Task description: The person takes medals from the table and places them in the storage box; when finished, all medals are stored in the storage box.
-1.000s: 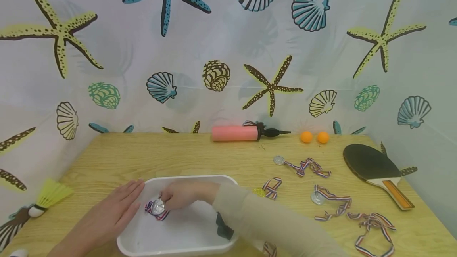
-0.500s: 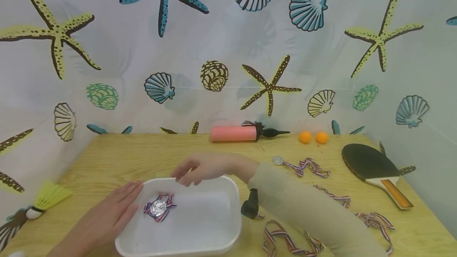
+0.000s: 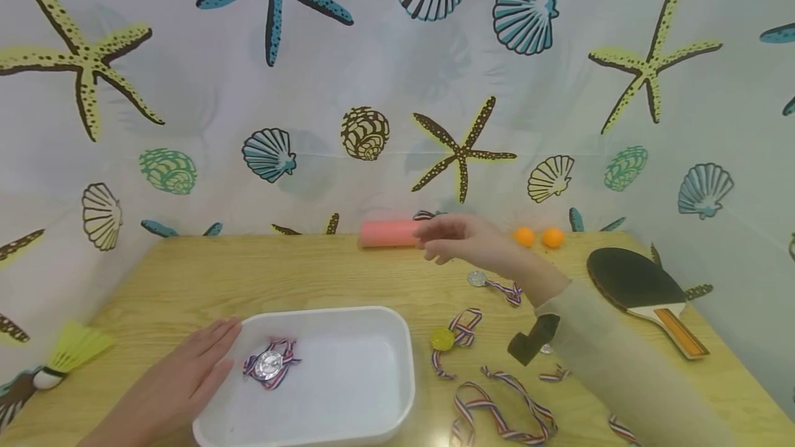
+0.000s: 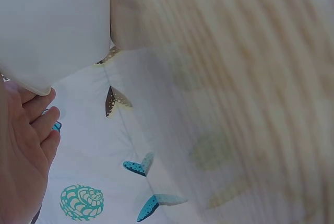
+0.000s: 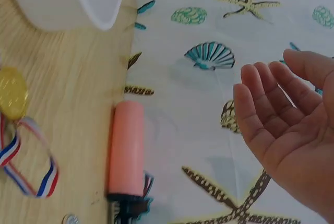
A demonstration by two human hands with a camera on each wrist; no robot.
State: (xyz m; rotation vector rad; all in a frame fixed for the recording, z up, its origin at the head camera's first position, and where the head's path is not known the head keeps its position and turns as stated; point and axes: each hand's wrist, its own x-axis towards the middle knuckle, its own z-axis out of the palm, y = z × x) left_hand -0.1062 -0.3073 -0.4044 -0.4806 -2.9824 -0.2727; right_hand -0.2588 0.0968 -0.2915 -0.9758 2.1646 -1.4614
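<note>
A white tub [image 3: 348, 392] stands on the wooden table, and a silver medal [image 3: 269, 365] with its striped ribbon bunched around it lies inside, on the left. My left hand [image 3: 177, 378] rests at the tub's left rim with fairly straight fingers; the left wrist view shows its fingertips [image 4: 46, 98] right at a corner. Raised over the table, my right hand [image 3: 468, 243] holds nothing, its fingers loosely bent. It overlaps the pink hand pump [image 3: 390, 234] in the head view. A gold medal [image 3: 442, 339] with a ribbon lies right of the tub.
Another silver medal [image 3: 477, 279] lies farther back, and a loose striped ribbon [image 3: 497, 409] in front. Two orange balls [image 3: 553, 237] sit at the back. A table tennis paddle [image 3: 636, 281] is at right, a yellow shuttlecock [image 3: 71, 354] at left. A patterned sheet [image 3: 323, 192] hangs behind.
My right hand has let go of the silver medal in the tub, risen out and moved right and back. My left hand stays at the rim.
</note>
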